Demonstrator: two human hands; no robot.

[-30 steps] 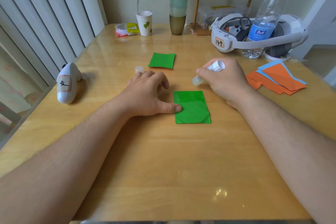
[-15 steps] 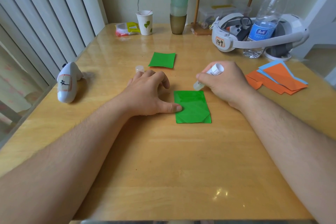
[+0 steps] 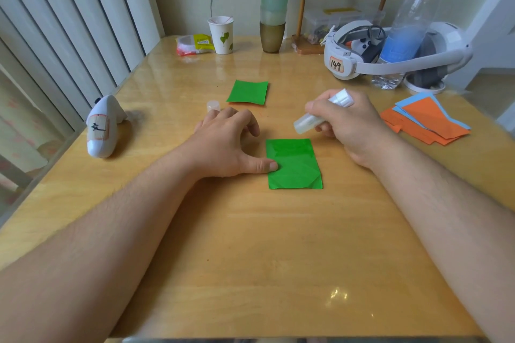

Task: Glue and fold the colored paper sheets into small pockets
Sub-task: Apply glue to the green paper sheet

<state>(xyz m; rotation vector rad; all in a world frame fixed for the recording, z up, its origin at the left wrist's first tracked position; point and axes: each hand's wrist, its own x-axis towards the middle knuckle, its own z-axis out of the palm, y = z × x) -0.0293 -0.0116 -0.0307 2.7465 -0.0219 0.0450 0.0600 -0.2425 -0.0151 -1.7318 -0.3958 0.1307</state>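
**Green sheet pinned, glue stick held above it**

The green paper sheet is laid flat on the wooden table. Its left edge is pressed by the thumb of the left hand (the other fingers are loosely curled, holding nothing). A glue stick is gripped in the right hand, tilted, its tip just beyond the sheet's far edge. A second green piece is seen farther back.

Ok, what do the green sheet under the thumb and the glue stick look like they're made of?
The green sheet looks like thin coloured paper with a slight sheen: creases and folded corners show, and it lies flat under the left hand's thumb. The glue stick in the right hand seems to be translucent plastic with a white end; its tube looks cloudy and see-through.
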